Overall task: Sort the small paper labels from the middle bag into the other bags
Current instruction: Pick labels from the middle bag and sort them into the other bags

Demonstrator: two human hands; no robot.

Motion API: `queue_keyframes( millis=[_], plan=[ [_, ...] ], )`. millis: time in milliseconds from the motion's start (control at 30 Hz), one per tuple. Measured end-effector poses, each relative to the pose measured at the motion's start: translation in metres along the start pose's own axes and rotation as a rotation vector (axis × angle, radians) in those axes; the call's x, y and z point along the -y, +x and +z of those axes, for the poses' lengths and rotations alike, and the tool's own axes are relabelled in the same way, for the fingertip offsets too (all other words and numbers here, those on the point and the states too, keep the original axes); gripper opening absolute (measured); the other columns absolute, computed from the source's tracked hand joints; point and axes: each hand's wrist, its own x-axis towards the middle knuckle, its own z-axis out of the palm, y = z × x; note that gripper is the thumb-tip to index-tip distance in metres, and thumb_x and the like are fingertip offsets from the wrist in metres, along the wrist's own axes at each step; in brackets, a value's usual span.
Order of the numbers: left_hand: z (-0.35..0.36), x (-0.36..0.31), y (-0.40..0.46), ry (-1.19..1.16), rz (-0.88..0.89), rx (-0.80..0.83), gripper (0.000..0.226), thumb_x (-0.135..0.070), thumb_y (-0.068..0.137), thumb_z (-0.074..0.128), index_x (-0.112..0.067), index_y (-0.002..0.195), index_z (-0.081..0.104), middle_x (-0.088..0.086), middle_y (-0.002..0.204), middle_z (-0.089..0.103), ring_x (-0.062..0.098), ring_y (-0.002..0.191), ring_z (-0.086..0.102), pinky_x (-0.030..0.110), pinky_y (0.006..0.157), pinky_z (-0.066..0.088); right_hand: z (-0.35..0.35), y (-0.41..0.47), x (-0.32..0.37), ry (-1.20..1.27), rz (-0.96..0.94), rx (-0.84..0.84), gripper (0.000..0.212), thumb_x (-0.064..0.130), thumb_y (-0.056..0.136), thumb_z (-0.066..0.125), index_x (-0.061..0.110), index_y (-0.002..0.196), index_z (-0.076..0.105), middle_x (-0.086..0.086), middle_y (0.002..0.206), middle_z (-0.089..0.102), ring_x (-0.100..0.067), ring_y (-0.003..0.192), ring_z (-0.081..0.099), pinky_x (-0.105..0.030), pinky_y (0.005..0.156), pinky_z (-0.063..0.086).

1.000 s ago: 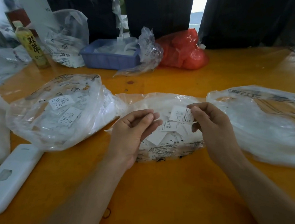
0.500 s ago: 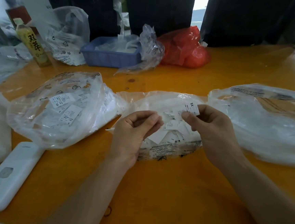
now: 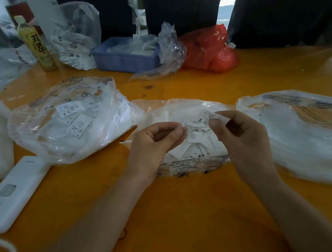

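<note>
A single head view looks forward and down from above the near edge of the table point(image 3: 173, 217), close over both forearms. It faces the far edge, taking in the width of the table from left side to right. No second view shares the scene.

Two bare forearms are seen entering from the lower edge of the frame, with no sleeve, cuff or glove worn on either. The left hand point(image 3: 153, 145) and the right hand point(image 3: 245, 145) are shown uncovered to the fingertips. No ring, watch or bracelet is visible at the fingers or wrists. Short, unpainted nails are seen on the thumbs and fingers. The upper arms are cut off by the frame, so any clothing above the elbows cannot be told.
</note>
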Motion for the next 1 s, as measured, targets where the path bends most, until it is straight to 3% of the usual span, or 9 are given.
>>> queue_keyframes(
  millis=[67,167,367,700,900,1000],
  plan=[
    [0.0002,0.0004,-0.0003,0.032,0.004,-0.007,0.025,-0.027,0.075,0.088,-0.016,0.097,0.084,0.017,0.104,0.081,0.028,0.104,0.079,0.027,0.088,0.062,-0.0002,-0.0011,0.0019,-0.031,-0.046,-0.003,0.01,0.028,0.098,0.065,0.023,0.101,0.072,-0.004,0.069,0.065,-0.003,0.054,0.054,-0.013,0.05,0.039],
    [0.0003,0.0016,-0.0011,0.061,0.014,-0.018,0.026,-0.031,0.075,0.088,-0.017,0.098,0.085,0.015,0.102,0.082,0.027,0.101,0.08,0.027,0.088,0.062,0.0008,-0.0013,0.0033,-0.078,-0.062,0.01,0.013,0.022,0.102,0.06,0.014,0.105,0.07,0.005,0.072,0.07,0.007,0.056,0.059,-0.004,0.053,0.039],
    [0.0006,0.0013,-0.0024,0.106,0.023,0.01,0.029,-0.033,0.077,0.085,-0.018,0.101,0.085,0.011,0.105,0.082,0.024,0.104,0.079,0.024,0.089,0.061,0.0035,-0.0028,0.004,-0.204,-0.18,-0.006,0.015,0.017,0.098,0.066,0.027,0.108,0.066,0.018,0.08,0.071,0.002,0.079,0.07,-0.007,0.069,0.049],
    [0.0005,0.0053,-0.0026,0.293,0.064,0.048,0.037,-0.042,0.079,0.08,-0.019,0.108,0.084,0.001,0.102,0.083,0.016,0.103,0.079,0.028,0.094,0.062,0.0077,-0.0044,0.0012,-0.353,-0.26,0.003,0.012,0.012,0.096,0.069,0.018,0.106,0.071,0.02,0.085,0.067,0.001,0.086,0.067,-0.005,0.076,0.047],
    [-0.0018,0.0055,-0.0031,0.367,0.093,0.03,0.016,-0.027,0.092,0.078,-0.024,0.107,0.083,-0.002,0.094,0.083,0.015,0.089,0.081,0.024,0.07,0.064,0.0075,-0.0023,-0.0011,-0.478,-0.312,0.095,0.016,0.006,0.096,0.068,0.012,0.109,0.074,0.004,0.095,0.069,-0.009,0.081,0.064,-0.012,0.078,0.05],
    [-0.0036,0.0057,-0.004,0.488,0.144,0.023,0.014,-0.028,0.095,0.077,-0.031,0.107,0.082,-0.01,0.091,0.083,0.013,0.082,0.08,0.026,0.06,0.064,0.0073,-0.001,-0.0041,-0.522,-0.308,0.167,0.023,0.007,0.098,0.064,0.015,0.117,0.074,0.006,0.098,0.063,-0.004,0.079,0.06,-0.01,0.073,0.047]
  ],
)
